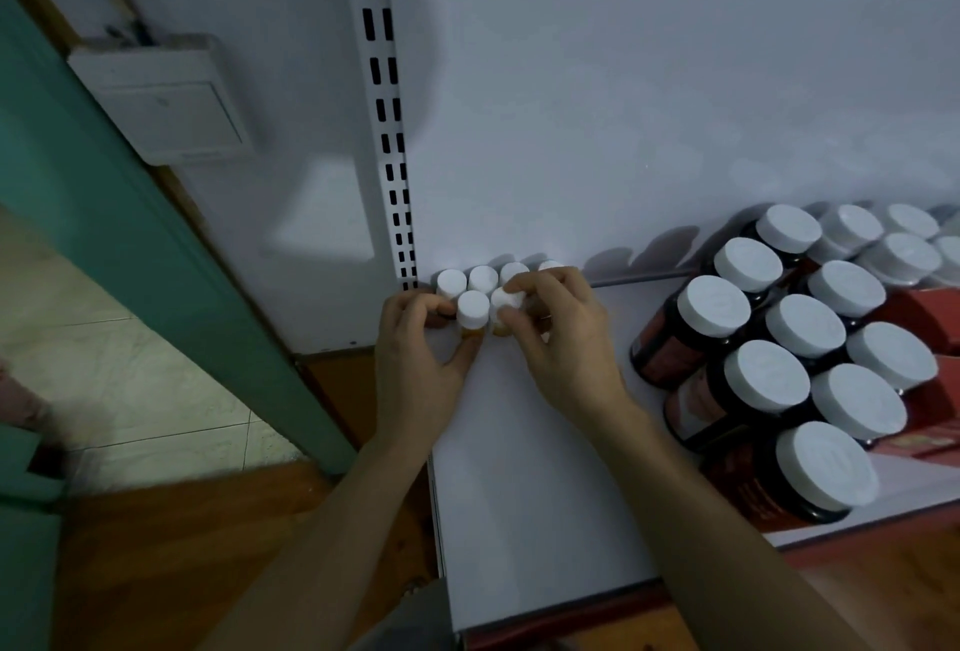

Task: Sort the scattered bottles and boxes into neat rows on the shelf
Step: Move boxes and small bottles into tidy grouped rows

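Observation:
Several small bottles with white caps (450, 281) stand in a row against the back panel at the far left corner of the white shelf (519, 468). In front of that row my left hand (415, 354) grips one small white-capped bottle (473, 309) between thumb and fingers. Right beside it my right hand (561, 338) pinches another small bottle (503, 304), whose orange base shows below the cap. The two held bottles touch each other and stand on the shelf.
Several large dark jars with white lids (769, 375) stand in rows on the right of the shelf, with red boxes (930, 317) behind and beside them. A slotted upright (387, 104) runs up at the shelf's left end. A green door frame (156, 255) is at left.

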Demonstrator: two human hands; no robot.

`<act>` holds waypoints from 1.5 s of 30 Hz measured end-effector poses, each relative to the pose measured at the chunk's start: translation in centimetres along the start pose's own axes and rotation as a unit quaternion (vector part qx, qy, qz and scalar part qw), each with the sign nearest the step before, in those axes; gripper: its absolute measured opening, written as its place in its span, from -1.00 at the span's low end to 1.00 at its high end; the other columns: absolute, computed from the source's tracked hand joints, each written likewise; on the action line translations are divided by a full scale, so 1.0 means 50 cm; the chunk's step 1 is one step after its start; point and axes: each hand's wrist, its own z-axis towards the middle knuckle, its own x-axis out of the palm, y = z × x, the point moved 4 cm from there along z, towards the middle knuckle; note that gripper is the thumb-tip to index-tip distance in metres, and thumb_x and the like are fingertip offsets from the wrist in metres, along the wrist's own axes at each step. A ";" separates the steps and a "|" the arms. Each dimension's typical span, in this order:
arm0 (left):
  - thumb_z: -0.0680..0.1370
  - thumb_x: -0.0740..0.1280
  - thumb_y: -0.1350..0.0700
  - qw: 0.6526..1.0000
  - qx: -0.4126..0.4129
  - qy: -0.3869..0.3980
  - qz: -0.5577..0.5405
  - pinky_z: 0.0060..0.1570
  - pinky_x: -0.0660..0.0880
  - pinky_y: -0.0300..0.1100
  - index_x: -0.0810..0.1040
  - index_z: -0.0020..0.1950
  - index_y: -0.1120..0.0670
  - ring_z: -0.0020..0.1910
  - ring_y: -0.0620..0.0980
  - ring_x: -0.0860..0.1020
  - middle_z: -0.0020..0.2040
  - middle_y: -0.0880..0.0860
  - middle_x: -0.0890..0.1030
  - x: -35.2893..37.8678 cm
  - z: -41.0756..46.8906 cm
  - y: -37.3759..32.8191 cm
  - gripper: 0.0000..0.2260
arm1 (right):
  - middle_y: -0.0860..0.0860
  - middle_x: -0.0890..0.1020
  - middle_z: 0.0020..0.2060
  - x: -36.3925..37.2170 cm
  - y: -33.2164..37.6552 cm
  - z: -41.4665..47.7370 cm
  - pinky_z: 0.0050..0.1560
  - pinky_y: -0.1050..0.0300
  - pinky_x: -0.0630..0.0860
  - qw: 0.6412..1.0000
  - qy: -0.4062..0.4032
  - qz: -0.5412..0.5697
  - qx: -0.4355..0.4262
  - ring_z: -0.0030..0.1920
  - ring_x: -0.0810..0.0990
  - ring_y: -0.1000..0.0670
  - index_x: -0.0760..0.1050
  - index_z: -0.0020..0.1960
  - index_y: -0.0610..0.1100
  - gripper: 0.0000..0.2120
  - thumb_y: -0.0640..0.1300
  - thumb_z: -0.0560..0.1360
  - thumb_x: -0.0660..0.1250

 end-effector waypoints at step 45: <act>0.47 0.55 0.09 0.996 -0.082 -0.008 -0.026 -0.02 0.40 -0.46 0.43 0.11 0.06 -0.01 -0.18 0.39 0.17 0.11 0.45 -0.008 -0.020 0.004 -0.64 | 0.01 0.52 0.10 -0.101 0.114 -0.086 -0.12 0.39 0.43 0.991 -0.091 -0.097 0.027 -0.14 0.45 0.20 0.52 0.31 -0.09 -0.69 -0.03 0.60 0.40</act>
